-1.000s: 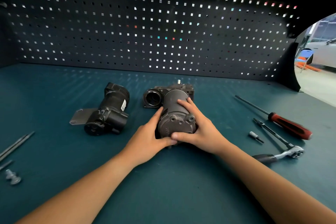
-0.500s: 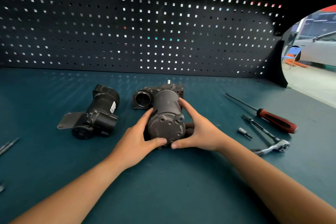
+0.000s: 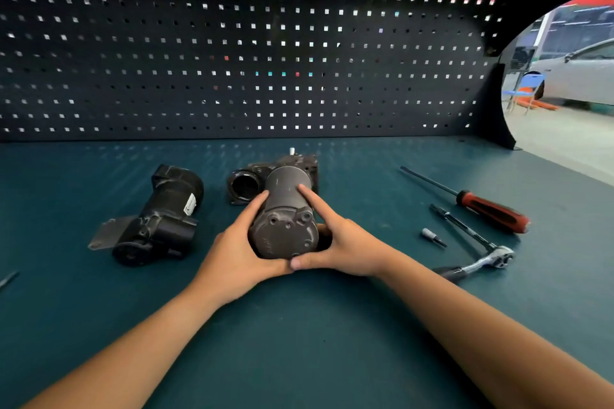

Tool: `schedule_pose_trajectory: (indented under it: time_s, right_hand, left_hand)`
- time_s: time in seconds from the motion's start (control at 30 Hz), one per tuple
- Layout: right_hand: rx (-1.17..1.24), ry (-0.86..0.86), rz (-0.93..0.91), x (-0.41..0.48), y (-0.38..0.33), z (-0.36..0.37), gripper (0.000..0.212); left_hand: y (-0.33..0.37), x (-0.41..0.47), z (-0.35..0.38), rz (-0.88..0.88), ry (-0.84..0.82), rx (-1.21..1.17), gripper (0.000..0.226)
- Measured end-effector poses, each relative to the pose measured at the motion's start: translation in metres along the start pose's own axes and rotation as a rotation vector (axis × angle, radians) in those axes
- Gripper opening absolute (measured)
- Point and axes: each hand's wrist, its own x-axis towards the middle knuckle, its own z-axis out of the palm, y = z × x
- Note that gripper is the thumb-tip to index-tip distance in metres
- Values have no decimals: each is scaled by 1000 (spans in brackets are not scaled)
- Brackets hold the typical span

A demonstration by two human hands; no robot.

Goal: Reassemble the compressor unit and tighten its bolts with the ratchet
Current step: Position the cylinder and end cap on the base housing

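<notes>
A grey compressor cylinder (image 3: 285, 209) lies on the teal bench, its bolt-holed end cap facing me and its far end against a dark housing block (image 3: 265, 173) with a round open port. My left hand (image 3: 237, 252) grips the cylinder's left side. My right hand (image 3: 342, 246) grips the right side, and the two thumbs meet under the end cap. A black motor unit (image 3: 159, 219) with a flat bracket lies apart to the left. The chrome ratchet (image 3: 478, 264) rests untouched on the bench at the right.
A red-handled screwdriver (image 3: 491, 211), an extension bar (image 3: 461, 226) and a small bit (image 3: 432, 236) lie by the ratchet. A thin metal rod end (image 3: 8, 279) shows at the left edge. A dark pegboard (image 3: 232, 60) walls the back; the bench's right edge opens onto a workshop floor.
The camera view has shifted, so everything sits further left in frame and the left-side bolts have left view. Both hands have kept their hold on the cylinder, thumbs closing together beneath it.
</notes>
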Motion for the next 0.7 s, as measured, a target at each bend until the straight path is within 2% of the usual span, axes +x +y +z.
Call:
schedule_pose_trajectory:
  time_s: [0.1,0.23,0.4,0.47,0.53,0.63,0.7]
  right_hand:
    - [-32,-5,-26,-3,-10,-1,102]
    - [-65,44,-72,-6,-33,-5,100]
    - [-53,60,-91,-6,-59,-4,101]
    - [-29,49,-87,-5,-67,-5,100]
    - [-3,69,-95,-2,-73,-10,84]
    - [15,136,-97,11,-81,-24,42]
    - [19,160,-72,23,-86,-36,36]
  left_hand:
    - [9,-5,-7,-4,23,-26,101]
    - [32,-10,-24,-56,-2,-188,98]
    - [56,-18,-43,-102,-30,-338,63]
    - [61,-16,-48,-142,-36,-372,57]
    - [69,-10,-52,-180,-56,-381,65]
    - [85,9,-59,-239,-90,-405,62]
    - [95,27,-65,-284,-117,-375,64]
